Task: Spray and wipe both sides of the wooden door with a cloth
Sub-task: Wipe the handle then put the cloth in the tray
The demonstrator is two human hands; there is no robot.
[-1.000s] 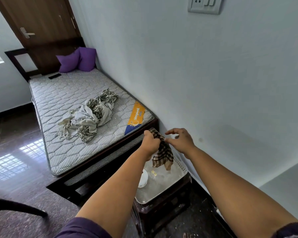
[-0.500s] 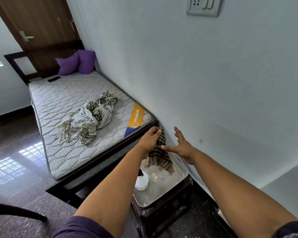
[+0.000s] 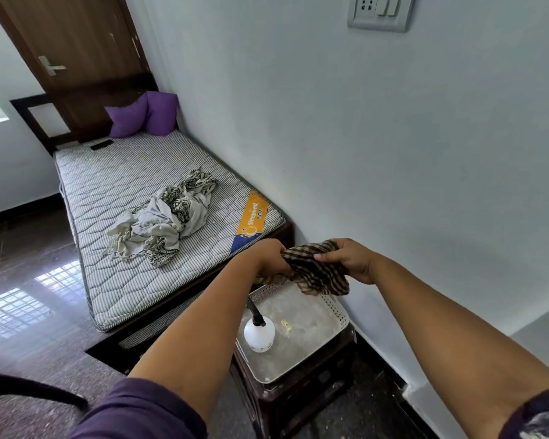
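Wall (image 3: 393, 153): pale, along the right side of the room, with a switch plate (image 3: 380, 10) high up.
Floor (image 3: 29, 280): dark and glossy, window light mirrored on it.
Bed (image 3: 146, 223): striped mattress lengthwise against the wall, a yellow-and-blue label at the near corner.
Door (image 3: 86, 52): brown wood, at the far end of the room behind the head of the bed, metal handle on its left part; well apart from both hands.
Pillows (image 3: 143, 118): two, purple, propped at the far end of the mattress below the door.
Bedsheet (image 3: 168, 217): crumpled, pale with dark print, lying mid-mattress.
Stool (image 3: 311, 391): dark brown, beside the foot of the bed, near the wall, carrying the tray.
Tray (image 3: 336, 315): white, perforated rim, stained bottom; holds the spray bottle and a small yellow scrap.
Cloth (image 3: 317, 274): brown-and-cream check, stretched between the two hands, its lower part hanging just above the far rim of the tray.
Left hand (image 3: 270, 258): fingers curled tight round the left end of the cloth.
Right hand (image 3: 346, 258): thumb and fingers pinching the right end of the cloth, near the left hand, only the cloth between them.
Spray bottle (image 3: 259, 334): white body, black nozzle, upright in the near left part of the tray, below the left forearm, touched by neither hand.
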